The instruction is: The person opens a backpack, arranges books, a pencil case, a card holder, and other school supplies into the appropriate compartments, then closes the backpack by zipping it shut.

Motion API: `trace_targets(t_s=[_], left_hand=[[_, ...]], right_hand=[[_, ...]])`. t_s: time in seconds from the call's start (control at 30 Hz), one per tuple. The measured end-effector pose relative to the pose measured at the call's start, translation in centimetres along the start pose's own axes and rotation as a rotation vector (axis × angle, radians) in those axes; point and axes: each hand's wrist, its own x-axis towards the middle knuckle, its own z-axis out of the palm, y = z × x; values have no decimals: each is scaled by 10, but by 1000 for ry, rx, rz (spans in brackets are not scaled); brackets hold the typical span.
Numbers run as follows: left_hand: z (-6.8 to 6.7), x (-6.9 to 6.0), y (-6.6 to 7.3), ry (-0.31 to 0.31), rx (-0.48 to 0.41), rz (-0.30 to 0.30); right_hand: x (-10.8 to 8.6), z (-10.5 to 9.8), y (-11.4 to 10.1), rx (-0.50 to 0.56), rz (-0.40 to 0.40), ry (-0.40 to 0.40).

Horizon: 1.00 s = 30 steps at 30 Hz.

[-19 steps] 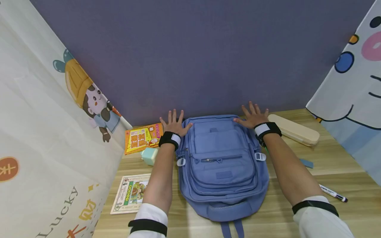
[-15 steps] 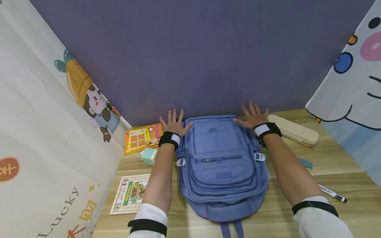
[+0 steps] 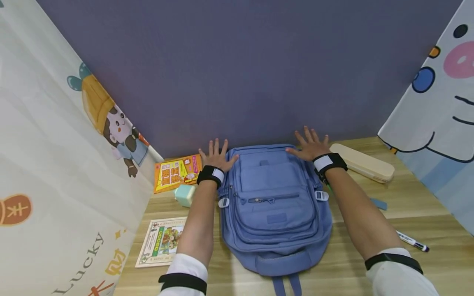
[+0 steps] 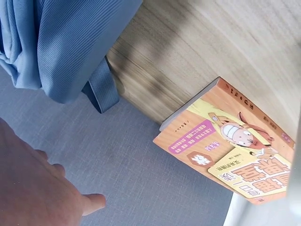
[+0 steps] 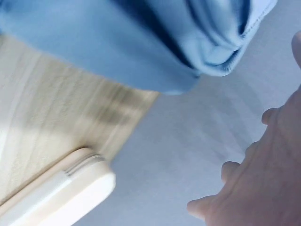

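Sleeves: a white left sleeve (image 3: pixel 185 265) and right sleeve (image 3: pixel 400 273), each ringed by a black band, come in from the near side of the wooden surface (image 3: pixel 433 209).
Picture book: the white picture book (image 3: pixel 161 242) lies flat near the left edge, partly behind the left forearm.
Marker: the white marker (image 3: pixel 412 241) lies toward the right edge, dark end pointing right, its other end by the right forearm.
Backpack: the blue backpack (image 3: pixel 275 205) lies mid-surface, zipped front up, its handle (image 3: pixel 283 265) toward the person and its other end close to the far edge.
Blue piece: a small flat blue piece (image 3: pixel 379 204) lies right of the backpack, beside the right forearm.
Cube: the mint cube (image 3: pixel 184 195) sits between the left edge and the backpack.
Orange book: the orange book (image 3: pixel 177 173) lies cover up in the far left corner.
Case: the long cream case (image 3: pixel 363 162) lies slanted by the far right corner.
Left hand: the left hand (image 3: pixel 217 158), fingers straight and spread, is at the backpack's far left corner; contact cannot be told.
Right hand: the right hand (image 3: pixel 311 147), likewise spread and gripping nothing, is at its far right corner; contact is equally unclear.
Wall: the grey wall (image 3: pixel 252 74) rises along the far edge.
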Motion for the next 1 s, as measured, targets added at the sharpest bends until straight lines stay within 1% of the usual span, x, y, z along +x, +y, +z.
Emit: trace_targets(t_s=[0.17,0.27,0.33,0.4,0.47,0.53,0.6,0.67,0.73,0.8,1.0], left_hand=[[5,-1,0,10,5,-4],[4,-2,0,2,-9,1],[0,-6,2,-10,-36,25],[-8,-12,5,-17,-77,70],[-19,-22,8,-20,-129,129],[-32,-36,10,-8,-179,194],[-41,-51,9,28,-219,258],[-46,-66,7,65,-254,314],[-43,-79,5,104,-273,355],[-36,-93,3,128,-285,364],[-11,-127,1,167,-355,316]], right_hand=[[2,-3,-16,2,-61,10],[5,-2,-25,-12,-104,24],[6,0,-32,-22,-147,40],[6,1,-41,-29,-188,52],[4,2,-52,-22,-234,62],[2,3,-65,-21,-276,68],[-1,3,-81,-1,-314,70],[-4,5,-96,16,-366,77],[-7,9,-111,24,-415,77],[-10,16,-124,7,-462,78],[-20,38,-158,-64,-591,67]])
